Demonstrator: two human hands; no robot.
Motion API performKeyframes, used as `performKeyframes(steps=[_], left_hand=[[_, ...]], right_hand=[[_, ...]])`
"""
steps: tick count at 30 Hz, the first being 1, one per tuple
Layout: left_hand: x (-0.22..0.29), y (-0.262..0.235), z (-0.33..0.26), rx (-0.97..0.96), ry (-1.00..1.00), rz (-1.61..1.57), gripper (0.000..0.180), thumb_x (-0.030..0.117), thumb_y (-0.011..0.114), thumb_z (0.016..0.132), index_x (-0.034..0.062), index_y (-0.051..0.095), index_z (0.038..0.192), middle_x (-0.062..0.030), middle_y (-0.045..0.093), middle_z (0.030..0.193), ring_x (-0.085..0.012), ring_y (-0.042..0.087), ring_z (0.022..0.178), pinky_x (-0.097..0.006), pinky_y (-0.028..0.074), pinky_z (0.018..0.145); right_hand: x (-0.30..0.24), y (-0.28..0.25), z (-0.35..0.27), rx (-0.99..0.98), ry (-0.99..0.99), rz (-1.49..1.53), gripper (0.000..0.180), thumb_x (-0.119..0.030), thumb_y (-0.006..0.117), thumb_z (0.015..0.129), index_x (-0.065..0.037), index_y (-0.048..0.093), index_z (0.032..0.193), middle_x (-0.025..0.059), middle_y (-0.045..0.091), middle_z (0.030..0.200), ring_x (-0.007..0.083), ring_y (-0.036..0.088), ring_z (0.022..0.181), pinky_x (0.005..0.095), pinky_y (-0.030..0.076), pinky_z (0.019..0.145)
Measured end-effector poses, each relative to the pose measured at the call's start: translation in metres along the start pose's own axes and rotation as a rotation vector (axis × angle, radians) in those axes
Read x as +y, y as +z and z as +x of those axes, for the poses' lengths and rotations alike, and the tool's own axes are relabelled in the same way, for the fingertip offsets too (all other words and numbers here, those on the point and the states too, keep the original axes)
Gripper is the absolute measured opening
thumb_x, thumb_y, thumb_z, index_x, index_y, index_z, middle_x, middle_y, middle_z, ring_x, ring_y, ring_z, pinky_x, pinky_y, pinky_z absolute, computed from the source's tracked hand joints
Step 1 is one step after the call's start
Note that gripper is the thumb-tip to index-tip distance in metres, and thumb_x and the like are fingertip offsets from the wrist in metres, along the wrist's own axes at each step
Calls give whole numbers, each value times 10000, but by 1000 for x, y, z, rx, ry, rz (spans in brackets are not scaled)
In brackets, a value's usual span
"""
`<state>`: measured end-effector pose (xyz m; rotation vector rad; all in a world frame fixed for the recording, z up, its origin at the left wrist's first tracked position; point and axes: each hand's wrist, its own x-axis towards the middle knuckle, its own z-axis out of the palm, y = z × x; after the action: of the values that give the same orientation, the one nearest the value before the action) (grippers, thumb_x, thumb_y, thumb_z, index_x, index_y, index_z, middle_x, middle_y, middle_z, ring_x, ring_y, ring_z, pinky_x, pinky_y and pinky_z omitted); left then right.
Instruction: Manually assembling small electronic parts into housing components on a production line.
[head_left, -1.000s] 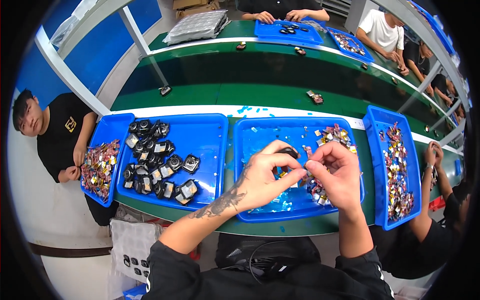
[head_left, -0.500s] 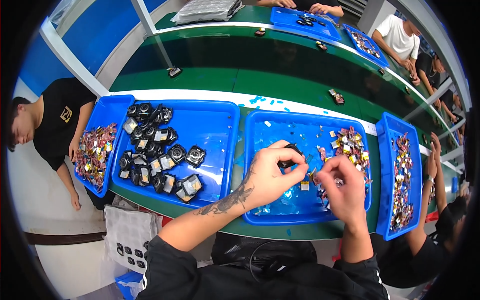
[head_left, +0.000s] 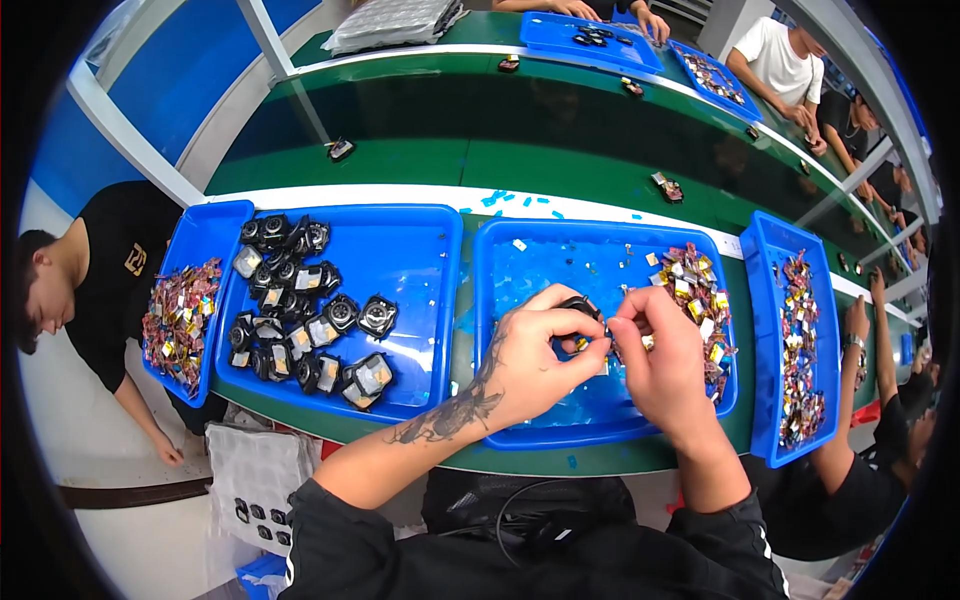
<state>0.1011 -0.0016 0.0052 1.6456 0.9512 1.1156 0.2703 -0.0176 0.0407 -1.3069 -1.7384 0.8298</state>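
A long, green, flat surface (head_left: 600, 460) is carrying a rectangular blue plastic tray (head_left: 560, 250). At the tray's right, a heap of small silver, yellow and pink parts (head_left: 692, 285) is lying. Above the tray, the left hand (head_left: 540, 350) is closing its grip around a rounded black casing (head_left: 578, 305), partly hidden. The right hand (head_left: 665, 355) is hovering just beside, fingers bent; whether its grip is holding anything, I cannot tell.

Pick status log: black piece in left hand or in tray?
In the left hand: the black piece shows among its bent fingers, over the blue tray; most of it is hidden.
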Motion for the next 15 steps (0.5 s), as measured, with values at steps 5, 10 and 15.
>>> performKeyframes(steps=[5, 10, 15], left_hand=[[-1, -5, 0, 15, -73, -51, 127, 53, 736, 790, 16, 720, 910, -43, 635, 954, -55, 547, 741, -191, 419, 599], [-2, -5, 3, -65, -193, -338, 99, 46, 692, 867, -18, 705, 941, -46, 633, 932, -50, 569, 789, -184, 440, 627], [-3, -10, 3, -282, -373, -638, 109, 61, 670, 896, -25, 695, 958, -57, 649, 964, -63, 600, 838, -203, 480, 694]], right_hand=[[-6, -2, -12, 22, -172, -241, 83, 37, 611, 855, 13, 546, 900, 152, 600, 788, 352, 610, 680, 403, 497, 635], [15, -17, 4, 12, -158, -145, 268, 36, 592, 870, -7, 643, 1130, 122, 626, 939, 229, 623, 802, 315, 504, 688], [24, -3, -2, -85, -35, 560, 176, 47, 622, 870, 21, 632, 1044, 79, 616, 964, 114, 585, 840, 225, 482, 696]])
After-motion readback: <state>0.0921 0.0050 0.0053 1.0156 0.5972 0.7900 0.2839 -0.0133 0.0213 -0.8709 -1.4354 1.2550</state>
